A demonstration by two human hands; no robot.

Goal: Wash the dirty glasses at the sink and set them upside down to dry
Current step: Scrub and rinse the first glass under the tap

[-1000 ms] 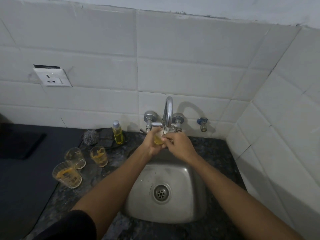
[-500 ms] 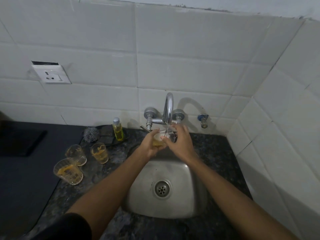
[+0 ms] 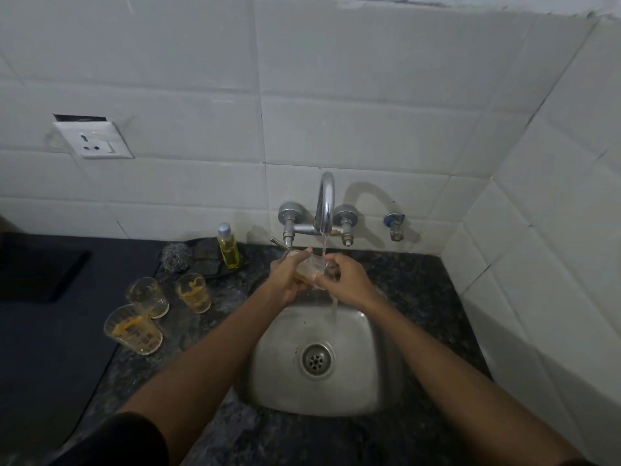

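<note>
Water [image 3: 333, 306] now over tilted glass [image 3: 311, 268]

White tiled walls [image 3: 336, 95] meet in a corner far right. Dark speckled stone counter [image 3: 403, 280], black mat [image 3: 40, 264] far left. Socket plate [image 3: 92, 139] on left wall. Dim light.

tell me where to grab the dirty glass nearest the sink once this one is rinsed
Probably the left hand, since the glass nearest the sink stands to the left of the sink. Wrap its outer wall around mid-height, coming from the sink side. It stands upright and apart from the other two glasses, its mouth up and orange residue inside, so keep fingers outside.
</note>
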